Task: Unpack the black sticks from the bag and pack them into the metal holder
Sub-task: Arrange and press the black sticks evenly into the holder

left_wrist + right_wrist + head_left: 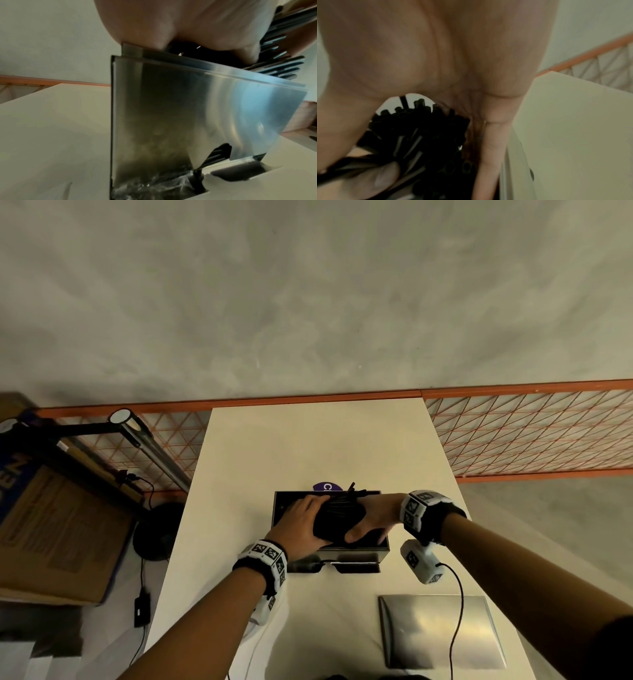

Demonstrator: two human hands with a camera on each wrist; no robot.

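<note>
A thick bundle of black sticks [339,517] hangs over the open top of the metal holder [356,547] on the white table. My left hand [301,525] grips the bundle from the left and my right hand [373,520] grips it from the right. In the left wrist view the holder's shiny wall [197,108] fills the frame, with black sticks [281,67] poking over its rim and a few more sticks [217,154] showing through a notch near its base. The right wrist view shows the stick ends [423,129] packed inside my right hand [436,54]. The bag is mostly hidden.
A flat metal plate [438,631] lies at the table's near right, with a cable [457,604] crossing it. A purple label [327,487] peeks out behind the holder. Orange wire fencing [531,433] runs behind the table [308,440]. A cardboard box [58,529] stands at the left.
</note>
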